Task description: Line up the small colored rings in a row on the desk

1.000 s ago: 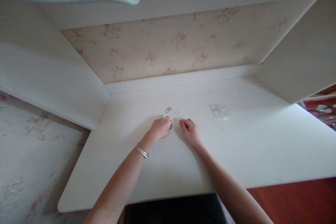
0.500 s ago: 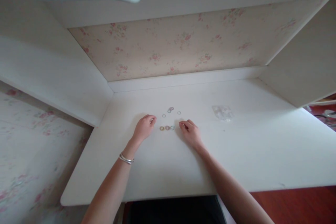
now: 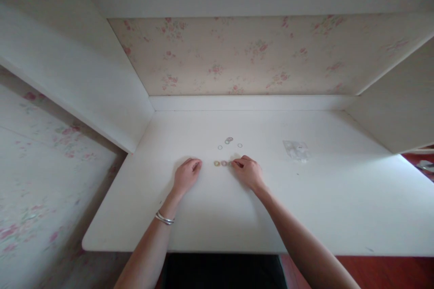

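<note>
A row of small thin rings lies on the white desk: a yellowish ring (image 3: 217, 163), a pinkish ring (image 3: 224, 163) and a greenish ring (image 3: 230, 163). My right hand (image 3: 249, 172) is closed, with its fingertips at the greenish ring and covering part of it. To the left of the row rests my left hand (image 3: 187, 174), its fingers curled together. What it holds, if anything, cannot be made out. Behind the row are a small overlapping cluster of rings (image 3: 229, 140), a loose ring (image 3: 220, 147) and another loose ring (image 3: 240, 145).
A clear plastic bag (image 3: 297, 151) lies on the desk (image 3: 217, 216) to the right. Side panels and a back wall with floral wallpaper (image 3: 237, 63) enclose the desk. Below the front edge is a dark seat (image 3: 224, 273).
My right hand has reached the greenish ring and now partly covers it. My left hand sits slightly farther from the row. The camera has turned, and the white cable has left view.
</note>
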The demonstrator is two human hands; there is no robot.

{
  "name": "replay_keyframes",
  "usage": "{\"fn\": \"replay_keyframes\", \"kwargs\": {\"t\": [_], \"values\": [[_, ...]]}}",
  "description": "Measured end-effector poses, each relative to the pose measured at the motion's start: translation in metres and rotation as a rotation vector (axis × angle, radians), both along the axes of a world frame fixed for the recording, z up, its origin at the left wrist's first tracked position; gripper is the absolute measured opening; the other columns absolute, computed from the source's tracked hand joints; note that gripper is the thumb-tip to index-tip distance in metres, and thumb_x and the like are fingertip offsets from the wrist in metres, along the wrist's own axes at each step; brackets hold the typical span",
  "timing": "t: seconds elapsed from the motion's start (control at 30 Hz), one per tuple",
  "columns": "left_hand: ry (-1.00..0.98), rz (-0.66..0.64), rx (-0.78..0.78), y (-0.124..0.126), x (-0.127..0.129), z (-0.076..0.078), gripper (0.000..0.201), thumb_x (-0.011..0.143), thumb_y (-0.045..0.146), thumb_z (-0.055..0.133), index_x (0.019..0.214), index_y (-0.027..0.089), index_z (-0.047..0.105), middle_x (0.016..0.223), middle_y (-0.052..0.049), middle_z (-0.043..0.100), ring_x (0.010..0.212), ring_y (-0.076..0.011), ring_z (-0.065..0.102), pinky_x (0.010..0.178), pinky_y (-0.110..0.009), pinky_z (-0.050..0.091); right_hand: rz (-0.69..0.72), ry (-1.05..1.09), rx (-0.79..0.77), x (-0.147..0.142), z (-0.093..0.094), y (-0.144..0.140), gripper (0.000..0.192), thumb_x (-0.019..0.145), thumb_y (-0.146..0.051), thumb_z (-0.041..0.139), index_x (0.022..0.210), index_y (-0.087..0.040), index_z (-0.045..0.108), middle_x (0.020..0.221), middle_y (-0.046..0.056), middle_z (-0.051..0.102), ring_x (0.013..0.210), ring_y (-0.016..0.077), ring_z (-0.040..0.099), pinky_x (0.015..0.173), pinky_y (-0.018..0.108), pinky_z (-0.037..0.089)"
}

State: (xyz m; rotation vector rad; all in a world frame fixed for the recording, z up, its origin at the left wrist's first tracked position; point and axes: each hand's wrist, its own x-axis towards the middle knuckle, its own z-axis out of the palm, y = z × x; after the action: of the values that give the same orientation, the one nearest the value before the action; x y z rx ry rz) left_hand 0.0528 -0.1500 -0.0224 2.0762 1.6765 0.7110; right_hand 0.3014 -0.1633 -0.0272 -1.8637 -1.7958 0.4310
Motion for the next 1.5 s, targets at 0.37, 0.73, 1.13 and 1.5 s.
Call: {"fn": "replay_keyframes", "kwargs": {"t": [0.37, 0.73, 1.13, 1.5], "values": [[-0.049, -0.056, -0.012, -0.001, -0.004, -0.003, 0.020, 0.089, 0.028, 0.045, 0.092, 0.023, 0.064, 0.088, 0.001, 0.065, 0.076, -0.0117, 0.058, 0.067, -0.022, 0.041, -0.028, -0.018, -0.068, -0.005, 0.009, -0.005, 0.025, 0.086, -0.037, 0.047, 0.086, -0.028, 0.071, 0.088, -0.001, 0.064, 0.072, 0.0119, 0.058, 0.061, 0.023, 0.034], [-0.062, -0.040, -0.013, -0.003, -0.005, -0.002, 0.021, 0.088, 0.028, 0.045, 0.091, 0.022, 0.065, 0.086, 0.000, 0.065, 0.073, -0.0118, 0.057, 0.066, -0.022, 0.040, -0.014, -0.033, -0.083, -0.007, 0.005, -0.005, 0.025, 0.087, -0.034, 0.045, 0.087, -0.026, 0.069, 0.091, 0.001, 0.063, 0.076, 0.0120, 0.058, 0.063, 0.022, 0.035], [-0.042, -0.036, 0.008, -0.005, -0.004, -0.003, 0.021, 0.089, 0.029, 0.044, 0.090, 0.022, 0.064, 0.082, 0.001, 0.064, 0.072, -0.0117, 0.057, 0.067, -0.022, 0.040, 0.018, 0.006, -0.119, 0.001, 0.001, 0.001, 0.024, 0.087, -0.033, 0.045, 0.086, -0.023, 0.066, 0.088, 0.001, 0.061, 0.071, 0.0114, 0.056, 0.061, 0.022, 0.034], [-0.053, -0.045, 0.019, -0.005, -0.003, -0.004, 0.021, 0.089, 0.029, 0.044, 0.090, 0.023, 0.064, 0.084, 0.001, 0.064, 0.073, -0.0117, 0.057, 0.068, -0.023, 0.040, -0.016, 0.131, -0.042, 0.006, -0.002, 0.004, 0.028, 0.085, -0.034, 0.043, 0.083, -0.021, 0.067, 0.084, 0.003, 0.062, 0.070, 0.0127, 0.055, 0.066, 0.024, 0.038]]}}
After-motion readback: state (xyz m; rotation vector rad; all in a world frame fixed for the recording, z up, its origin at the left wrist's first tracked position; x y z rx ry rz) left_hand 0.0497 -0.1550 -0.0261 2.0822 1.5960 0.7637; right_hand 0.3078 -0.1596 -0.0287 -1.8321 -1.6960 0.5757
